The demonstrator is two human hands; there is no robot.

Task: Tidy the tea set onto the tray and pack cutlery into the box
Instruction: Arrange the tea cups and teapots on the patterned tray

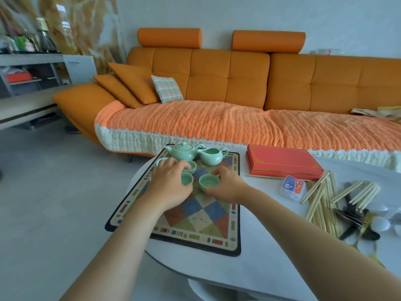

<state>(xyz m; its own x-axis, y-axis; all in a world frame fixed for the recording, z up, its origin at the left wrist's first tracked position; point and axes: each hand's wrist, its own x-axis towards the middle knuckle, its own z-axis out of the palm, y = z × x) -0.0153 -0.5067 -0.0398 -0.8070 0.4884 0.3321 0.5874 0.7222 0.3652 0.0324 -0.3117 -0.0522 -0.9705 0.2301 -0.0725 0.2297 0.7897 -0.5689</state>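
While both of my hands are down among the cups, I read the step as gathering the small green cups into a neat cluster on the patterned tray, which lies flat on the white worktop. My left hand rests palm down over the cups at the far left of the tray, fingers curled loosely; I cannot tell whether it actually grips one or only covers them. One cup shows just beside its fingertips. My right hand is wrapped narrowly around another cup, thumb on the near rim and fingers round the far side.

Behind them the teapot and the pitcher stand upright at the far edge of the tray, close together (spout and rim look nearly touching). To do this well I would slide or lift the cups one at a time, keep them upright, and set them near the teapot without knocking glaze on glaze.

Off to the right, the red box sits closed on the worktop, with loose chopsticks, dark-handled cutlery and white spoons scattered near it. That packing looks not yet begun, so the box lid will need opening first.
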